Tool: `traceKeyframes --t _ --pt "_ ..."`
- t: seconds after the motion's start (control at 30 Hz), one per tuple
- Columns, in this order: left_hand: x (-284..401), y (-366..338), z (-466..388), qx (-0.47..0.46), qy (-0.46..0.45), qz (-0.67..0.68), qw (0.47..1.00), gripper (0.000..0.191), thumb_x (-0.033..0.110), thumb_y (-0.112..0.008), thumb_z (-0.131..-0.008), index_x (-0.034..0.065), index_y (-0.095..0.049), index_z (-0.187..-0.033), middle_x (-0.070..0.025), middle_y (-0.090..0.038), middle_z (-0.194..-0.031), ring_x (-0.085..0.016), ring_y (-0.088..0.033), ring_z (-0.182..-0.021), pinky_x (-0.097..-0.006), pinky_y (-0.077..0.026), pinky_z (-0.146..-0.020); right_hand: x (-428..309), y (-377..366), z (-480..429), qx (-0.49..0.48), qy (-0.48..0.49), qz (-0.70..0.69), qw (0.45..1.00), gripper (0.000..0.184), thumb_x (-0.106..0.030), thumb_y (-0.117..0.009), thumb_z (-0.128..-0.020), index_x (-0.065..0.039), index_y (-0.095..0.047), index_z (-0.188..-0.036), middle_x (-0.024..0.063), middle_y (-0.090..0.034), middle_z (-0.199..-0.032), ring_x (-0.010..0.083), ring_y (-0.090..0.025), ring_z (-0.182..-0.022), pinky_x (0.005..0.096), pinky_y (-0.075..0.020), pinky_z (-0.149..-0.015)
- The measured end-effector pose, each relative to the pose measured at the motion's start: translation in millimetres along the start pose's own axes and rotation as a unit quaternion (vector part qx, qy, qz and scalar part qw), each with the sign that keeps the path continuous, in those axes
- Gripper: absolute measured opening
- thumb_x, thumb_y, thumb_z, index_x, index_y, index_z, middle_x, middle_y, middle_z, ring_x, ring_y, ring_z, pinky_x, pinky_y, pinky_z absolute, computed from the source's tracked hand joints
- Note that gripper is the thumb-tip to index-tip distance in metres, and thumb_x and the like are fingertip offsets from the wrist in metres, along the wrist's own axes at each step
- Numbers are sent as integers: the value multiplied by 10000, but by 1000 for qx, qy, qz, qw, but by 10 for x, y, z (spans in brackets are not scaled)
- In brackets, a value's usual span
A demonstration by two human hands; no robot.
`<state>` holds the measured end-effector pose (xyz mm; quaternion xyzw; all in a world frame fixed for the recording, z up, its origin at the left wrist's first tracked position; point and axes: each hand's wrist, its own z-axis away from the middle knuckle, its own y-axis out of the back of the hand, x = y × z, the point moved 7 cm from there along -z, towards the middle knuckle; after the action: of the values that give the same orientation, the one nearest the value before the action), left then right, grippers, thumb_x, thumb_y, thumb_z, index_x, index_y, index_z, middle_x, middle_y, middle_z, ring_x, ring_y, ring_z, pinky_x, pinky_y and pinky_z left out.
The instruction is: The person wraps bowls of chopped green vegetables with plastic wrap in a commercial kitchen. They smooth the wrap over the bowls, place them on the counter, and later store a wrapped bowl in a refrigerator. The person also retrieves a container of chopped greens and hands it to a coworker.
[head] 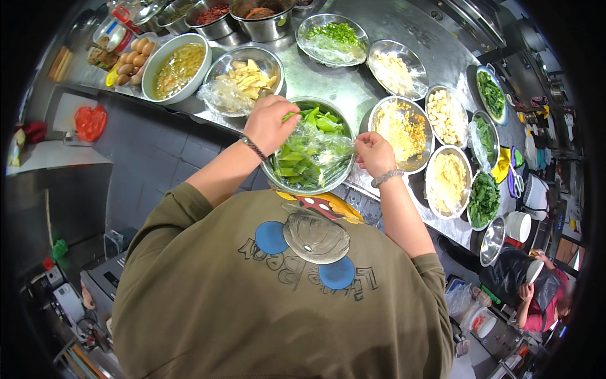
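A round metal bowl (342,112) of cut green vegetable pieces (326,122) is before me at the counter's near edge. Crumpled clear plastic film (318,150) covers part of the greens. My left hand (271,119) is over the bowl's left side, a green strip showing between thumb and forefinger; whether it also grips film is unclear. At the right rim, my right hand (376,152) pinches the edge of the film. Just beyond my left hand stands a metal bowl of pale sliced pieces (248,80), with film bunched at its near side.
Bowls of chopped garlic (400,130), peeled cloves (444,113) and leafy greens (484,199) crowd the right. Far left hold a white bowl of liquid (177,71) and brown eggs (137,58). Metal pots (262,26) line the back. Another person (535,289) holds a white dish at lower right.
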<state>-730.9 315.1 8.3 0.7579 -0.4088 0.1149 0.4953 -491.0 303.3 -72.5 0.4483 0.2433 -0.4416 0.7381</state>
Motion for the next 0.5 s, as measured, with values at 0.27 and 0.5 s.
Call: traceKeyframes --t 0.27,0.5 --pt "-258 -229 -21 -243 91 -101 960 210 281 -619 -710 84 -630 -781 -117 -569 -752 -296 -546 -759 -373 -437 -694 -274 110 30 66 94 124 986 228 -216 -595 -741 -51 -593 -899 111 -621 -744 214 -603 -690 296 -469 -646" --pt "-289 -300 85 -409 90 -124 900 230 300 -638 -690 81 -596 -746 -115 -564 -809 -290 -540 -811 -379 -424 -713 -851 -291 -27 -109 235 204 944 231 -217 -633 -711 -52 -589 -866 128 -596 -781 255 -579 -745 336 -456 -679"
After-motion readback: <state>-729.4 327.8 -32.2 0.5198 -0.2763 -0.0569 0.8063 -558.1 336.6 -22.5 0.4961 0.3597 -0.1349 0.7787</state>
